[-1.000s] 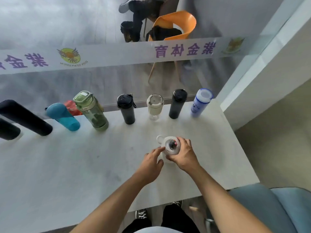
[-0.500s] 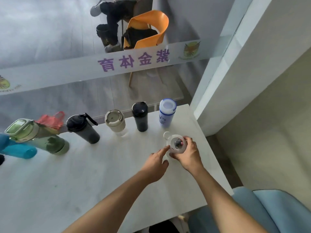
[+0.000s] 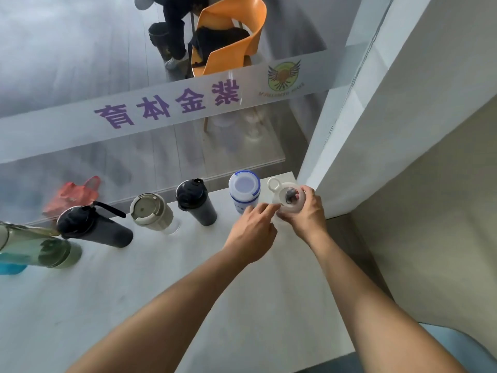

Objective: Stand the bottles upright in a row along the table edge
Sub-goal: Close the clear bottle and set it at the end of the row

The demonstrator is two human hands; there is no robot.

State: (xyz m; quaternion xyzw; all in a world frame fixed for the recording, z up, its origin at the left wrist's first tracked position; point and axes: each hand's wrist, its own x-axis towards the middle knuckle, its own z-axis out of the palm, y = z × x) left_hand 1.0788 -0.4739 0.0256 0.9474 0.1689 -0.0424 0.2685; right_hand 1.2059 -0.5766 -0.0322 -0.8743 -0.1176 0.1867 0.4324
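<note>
A white bottle with a loop lid (image 3: 288, 196) stands at the far right corner of the white table (image 3: 166, 286), my right hand (image 3: 305, 211) wrapped around it. My left hand (image 3: 252, 232) is beside it, fingertips touching its side. Along the far edge to its left stand a white bottle with a blue ring (image 3: 244, 193), a black tumbler (image 3: 195, 201), a beige cup (image 3: 152, 212), a black bottle with a strap (image 3: 92, 230), a green bottle (image 3: 35, 250) and a teal one (image 3: 10, 266) cut off at the left.
A glass partition with purple lettering (image 3: 166, 106) rises right behind the row. A white wall (image 3: 390, 109) stands close to the table's right corner. Beyond the glass are an orange chair (image 3: 228, 39) and a red bag (image 3: 72, 195). A blue-grey seat (image 3: 457, 345) is at lower right.
My right hand carried the white loop-lid bottle from mid-table to the far right corner, next to the blue-ringed bottle. My left hand followed alongside. The view swung right.
</note>
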